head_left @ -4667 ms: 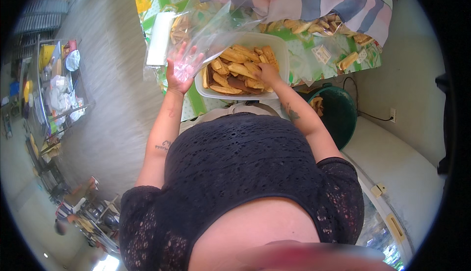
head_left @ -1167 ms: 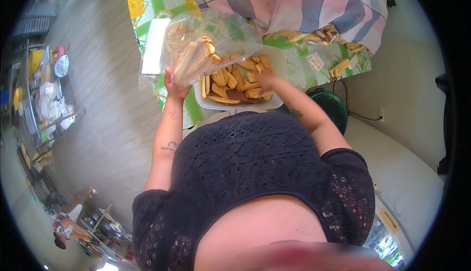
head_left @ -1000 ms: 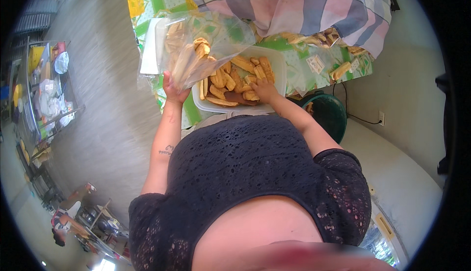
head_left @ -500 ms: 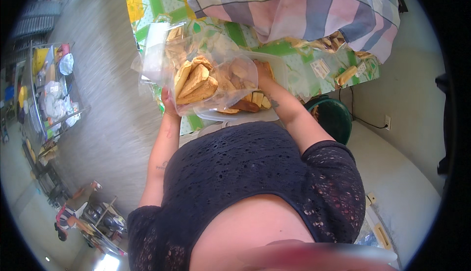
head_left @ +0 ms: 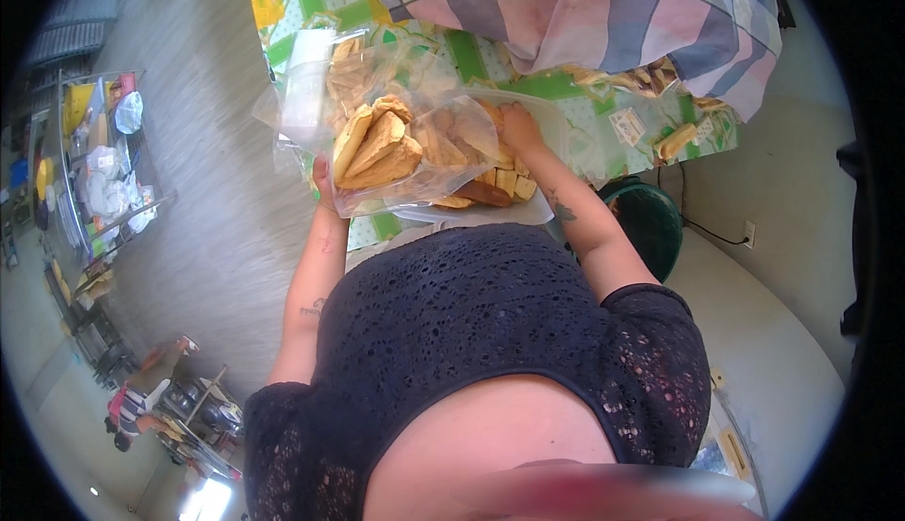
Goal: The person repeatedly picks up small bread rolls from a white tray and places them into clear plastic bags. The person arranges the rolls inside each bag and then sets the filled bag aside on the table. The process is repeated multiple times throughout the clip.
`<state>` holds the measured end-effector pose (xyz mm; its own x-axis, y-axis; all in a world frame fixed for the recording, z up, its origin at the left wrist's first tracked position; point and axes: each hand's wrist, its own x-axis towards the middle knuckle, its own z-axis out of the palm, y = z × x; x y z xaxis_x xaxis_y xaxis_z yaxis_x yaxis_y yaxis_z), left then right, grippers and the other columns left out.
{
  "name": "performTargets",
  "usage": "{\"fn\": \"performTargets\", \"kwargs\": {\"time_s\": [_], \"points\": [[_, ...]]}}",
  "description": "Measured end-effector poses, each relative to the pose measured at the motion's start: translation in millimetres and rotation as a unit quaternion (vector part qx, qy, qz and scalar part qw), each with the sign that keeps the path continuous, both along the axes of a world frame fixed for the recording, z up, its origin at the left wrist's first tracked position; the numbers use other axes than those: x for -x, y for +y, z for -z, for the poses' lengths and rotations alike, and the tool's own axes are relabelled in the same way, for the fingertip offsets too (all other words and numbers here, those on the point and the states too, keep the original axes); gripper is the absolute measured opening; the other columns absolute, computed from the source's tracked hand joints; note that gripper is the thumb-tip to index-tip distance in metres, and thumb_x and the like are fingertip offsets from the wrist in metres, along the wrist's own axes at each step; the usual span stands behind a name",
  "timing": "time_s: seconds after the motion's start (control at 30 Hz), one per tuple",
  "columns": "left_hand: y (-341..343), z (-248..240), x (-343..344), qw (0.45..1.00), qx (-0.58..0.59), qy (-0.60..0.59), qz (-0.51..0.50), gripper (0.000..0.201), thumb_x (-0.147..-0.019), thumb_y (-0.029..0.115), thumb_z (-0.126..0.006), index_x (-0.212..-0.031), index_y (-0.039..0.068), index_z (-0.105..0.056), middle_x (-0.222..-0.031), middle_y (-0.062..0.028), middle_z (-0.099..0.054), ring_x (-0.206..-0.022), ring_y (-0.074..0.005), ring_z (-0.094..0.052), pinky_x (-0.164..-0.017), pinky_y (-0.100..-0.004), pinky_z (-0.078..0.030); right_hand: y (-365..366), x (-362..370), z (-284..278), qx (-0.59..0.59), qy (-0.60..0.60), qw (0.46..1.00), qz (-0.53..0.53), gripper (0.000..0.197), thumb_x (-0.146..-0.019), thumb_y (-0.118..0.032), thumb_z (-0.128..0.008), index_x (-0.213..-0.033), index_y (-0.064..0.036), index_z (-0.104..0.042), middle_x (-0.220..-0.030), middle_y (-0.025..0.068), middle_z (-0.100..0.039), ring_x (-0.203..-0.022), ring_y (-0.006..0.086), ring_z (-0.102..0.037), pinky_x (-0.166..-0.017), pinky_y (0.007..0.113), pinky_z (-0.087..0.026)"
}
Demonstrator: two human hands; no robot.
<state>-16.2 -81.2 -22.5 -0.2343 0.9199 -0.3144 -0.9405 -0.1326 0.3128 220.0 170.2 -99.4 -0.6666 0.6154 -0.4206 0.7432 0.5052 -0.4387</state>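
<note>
My left hand [head_left: 323, 181] is closed on the near left edge of a clear plastic bag [head_left: 349, 202]. Inside the bag lie golden-brown pieces of toasted bread [head_left: 379, 151]. Under and right of the bag stands a shallow translucent tub [head_left: 545, 202] with more bread pieces [head_left: 504, 184] in it, some seen through the plastic. Over the tub's far right part, my right hand [head_left: 518, 130] has its fingers bent down onto a bread piece; the fingertips are partly hidden. A stack of clear bags [head_left: 306, 78] lies beyond my left hand.
A plaid cloth [head_left: 603, 12] covers the table's far side, with packed bread [head_left: 650, 78] showing beneath its edge. On the patterned tablecloth [head_left: 462, 54] are a small card [head_left: 626, 127] and a lone bread piece [head_left: 675, 141]. A green bin [head_left: 650, 229] stands right; a loaded rack [head_left: 104, 163] stands left.
My right hand has come out from behind the bag's edge and shifted slightly toward the far side of the tub. My left hand keeps its hold on the bag.
</note>
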Motion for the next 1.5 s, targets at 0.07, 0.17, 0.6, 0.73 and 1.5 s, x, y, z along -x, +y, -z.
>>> {"fn": "performTargets", "kwargs": {"time_s": [0.07,0.17,0.6,0.73,1.5], "points": [[3,7,2,1.000,0.017,0.021,0.007,0.086,-0.078,0.065,-0.048,-0.139,0.007,-0.030,-0.136,-0.0168,-0.039,-0.122,-0.0332,-0.043,-0.101,-0.0483,-0.037,2,-3,-5,0.122,0.038,0.992,0.020,0.043,-0.075,-0.028,-0.067,-0.109,-0.0019,-0.057,-0.103,0.0209,-0.058,-0.100,0.0371,-0.054,-0.083,0.042,-0.044],[6,11,2,0.999,0.027,0.045,0.009,0.087,-0.078,0.070,-0.044,-0.139,0.009,-0.029,-0.136,-0.0155,-0.039,-0.121,-0.0327,-0.043,-0.100,-0.0493,-0.038,-17,-3,-4,0.125,0.005,0.991,-0.053,0.048,-0.076,-0.028,-0.067,-0.112,0.0010,-0.055,-0.108,0.0214,-0.056,-0.102,0.0381,-0.052,-0.084,0.044,-0.043],[3,-15,1,0.999,-0.001,0.043,0.010,0.087,-0.078,0.069,-0.046,-0.139,0.009,-0.029,-0.136,-0.0156,-0.039,-0.121,-0.0326,-0.043,-0.100,-0.0496,-0.038,-27,7,34,0.098,0.069,0.992,0.042,0.085,-0.067,-0.030,-0.076,-0.132,0.0002,-0.031,-0.130,0.0228,-0.041,-0.127,0.0384,-0.030,-0.103,0.046,-0.029],[-3,-21,3,0.999,-0.013,0.049,0.007,0.087,-0.078,0.069,-0.046,-0.139,0.009,-0.029,-0.136,-0.0156,-0.039,-0.121,-0.0326,-0.044,-0.100,-0.0497,-0.038,-13,20,36,0.107,-0.112,0.984,-0.083,0.090,-0.067,-0.030,-0.076,-0.136,0.0011,-0.026,-0.132,0.0240,-0.040,-0.125,0.0391,-0.034,-0.104,0.044,-0.028],[-14,-19,6,0.998,-0.024,0.052,0.022,0.087,-0.077,0.066,-0.052,-0.139,0.010,-0.030,-0.136,-0.0153,-0.039,-0.122,-0.0327,-0.042,-0.103,-0.0493,-0.034,-57,-43,8,0.332,-0.127,0.897,-0.263,0.103,-0.064,-0.033,-0.078,-0.142,-0.0033,-0.017,-0.137,0.0212,-0.037,-0.128,0.0309,-0.035,-0.106,0.035,-0.029]]}}
